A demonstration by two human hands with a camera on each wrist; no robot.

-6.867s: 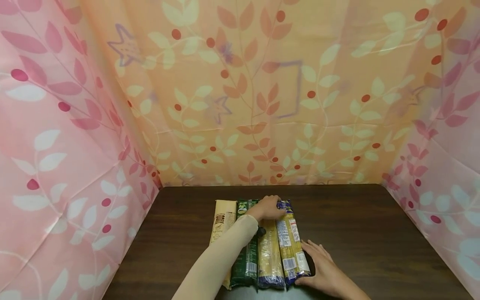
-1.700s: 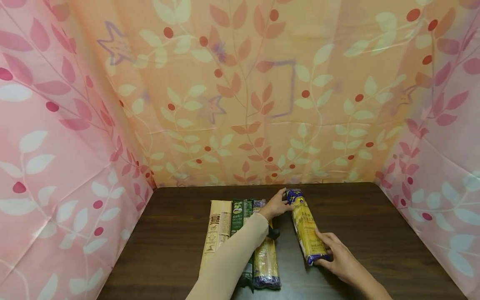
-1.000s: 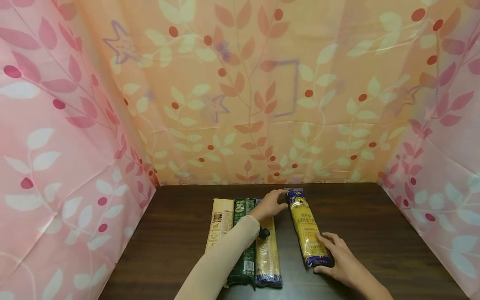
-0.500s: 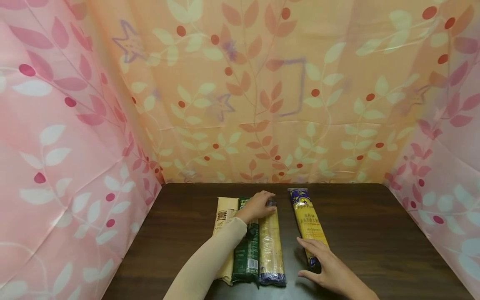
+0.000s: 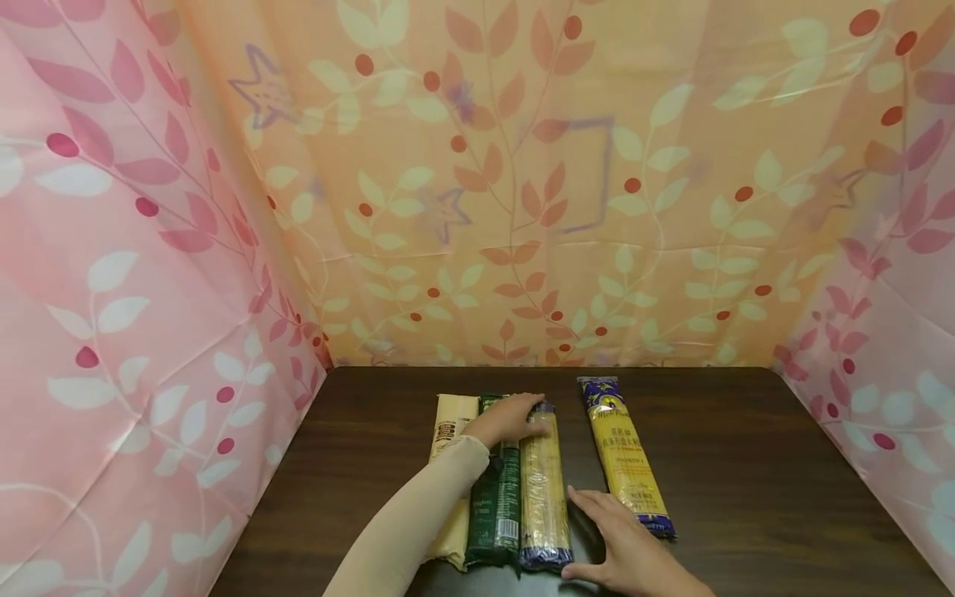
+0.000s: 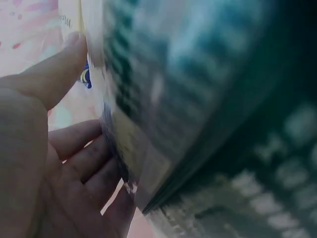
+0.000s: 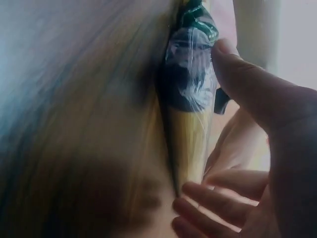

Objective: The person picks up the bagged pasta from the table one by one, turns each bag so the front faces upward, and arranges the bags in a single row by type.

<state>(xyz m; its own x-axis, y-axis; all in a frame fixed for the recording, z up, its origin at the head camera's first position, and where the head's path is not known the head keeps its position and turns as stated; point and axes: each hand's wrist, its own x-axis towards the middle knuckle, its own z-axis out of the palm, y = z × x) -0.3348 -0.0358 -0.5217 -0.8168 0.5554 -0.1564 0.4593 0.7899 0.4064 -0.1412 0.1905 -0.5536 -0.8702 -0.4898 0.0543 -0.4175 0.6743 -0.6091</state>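
Packs of spaghetti lie on the dark table. A yellow pack with purple ends (image 5: 627, 456) is apart at the right, slightly slanted, its printed front up. Left of it, side by side, are a clear pack of yellow spaghetti (image 5: 543, 497), a green pack (image 5: 496, 510) and a cream pack (image 5: 452, 535). My left hand (image 5: 507, 420) reaches over the green pack to the clear pack's far end, fingers loosely spread. Close to that pack's near right side is my right hand (image 5: 622, 543), thumb and fingers apart. In the right wrist view the fingers (image 7: 213, 203) extend beside the pack.
The brown wooden table (image 5: 739, 464) extends on both sides of the packs. A floral orange curtain (image 5: 552, 182) hangs behind its far edge, with pink floral curtains at left (image 5: 149, 290) and right (image 5: 888, 356).
The yellow pack has left the row's right end, been turned front up, set down to the right and let go. Both hands have since moved left to the clear pack.
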